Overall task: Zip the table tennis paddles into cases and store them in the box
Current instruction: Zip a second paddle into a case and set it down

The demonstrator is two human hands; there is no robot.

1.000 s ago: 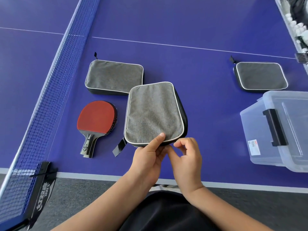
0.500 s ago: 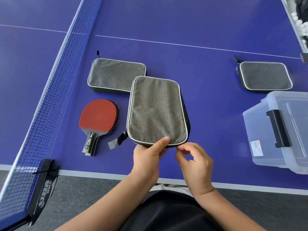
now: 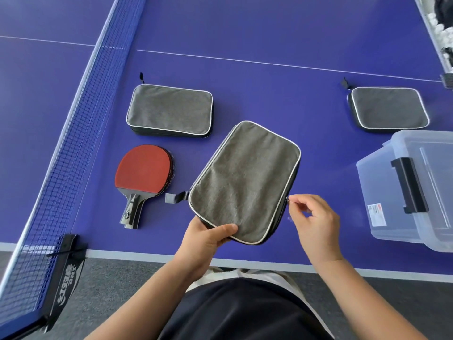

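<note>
A grey paddle case (image 3: 242,182) with white piping lies tilted on the blue table. My left hand (image 3: 206,239) grips its near left corner, thumb on top. My right hand (image 3: 313,222) pinches the small zipper pull (image 3: 287,199) at the case's right edge. A red-faced paddle (image 3: 143,170) with a black handle lies bare to the left, stacked on another paddle. A second grey case (image 3: 170,109) rests behind the paddle. A third grey case (image 3: 388,107) sits at the far right. The clear plastic box (image 3: 382,182) with a black latch stands at the right, lid on.
The blue net (image 3: 81,114) runs along the left, with its black clamp post (image 3: 65,273) at the table's near edge. A tray of white balls (image 3: 441,35) shows at the top right. Grey floor lies below the table edge.
The held case has rotated clockwise and shifted right. My right hand has moved from the case's near edge up along its right side with the zipper pull.
</note>
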